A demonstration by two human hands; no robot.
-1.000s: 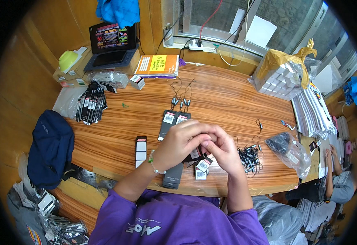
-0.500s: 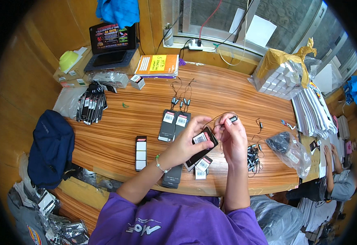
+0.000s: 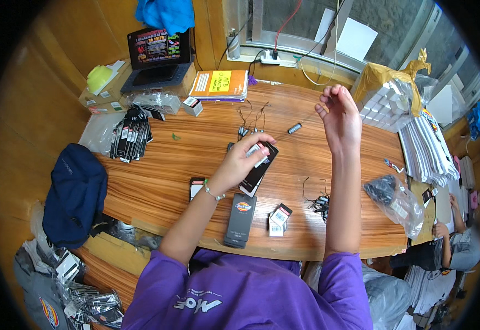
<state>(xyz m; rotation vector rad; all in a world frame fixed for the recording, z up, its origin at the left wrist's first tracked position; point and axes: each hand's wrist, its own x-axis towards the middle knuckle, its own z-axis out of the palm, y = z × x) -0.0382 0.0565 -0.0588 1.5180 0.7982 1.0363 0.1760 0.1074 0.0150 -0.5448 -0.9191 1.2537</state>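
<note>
My left hand (image 3: 242, 159) grips a few black hang tags (image 3: 261, 171) with a white barcode label, held tilted above the table. From the tags' top corner a thin string runs up to the right, carrying a small dark plastic seal (image 3: 295, 128). My right hand (image 3: 343, 118), raised farther right, has its fingertips pinched at the string's far end. Below the tags lies a stack of grey hang tags (image 3: 241, 220). Small barcode tags (image 3: 278, 220) sit to its right. A heap of black strings with seals (image 3: 321, 204) lies beside my right forearm.
More strings (image 3: 253, 118) and fanned black tags (image 3: 130, 137) lie on the wooden table. A laptop (image 3: 160, 55), orange notebook (image 3: 220, 85), bagged white boxes (image 3: 385, 104) and stacked white bundles (image 3: 429, 148) line its edges. Another person (image 3: 465, 250) works at far right.
My right hand has moved up and away to the right, drawing the string and seal out from the tags. My left hand has shifted slightly up and left with the tags.
</note>
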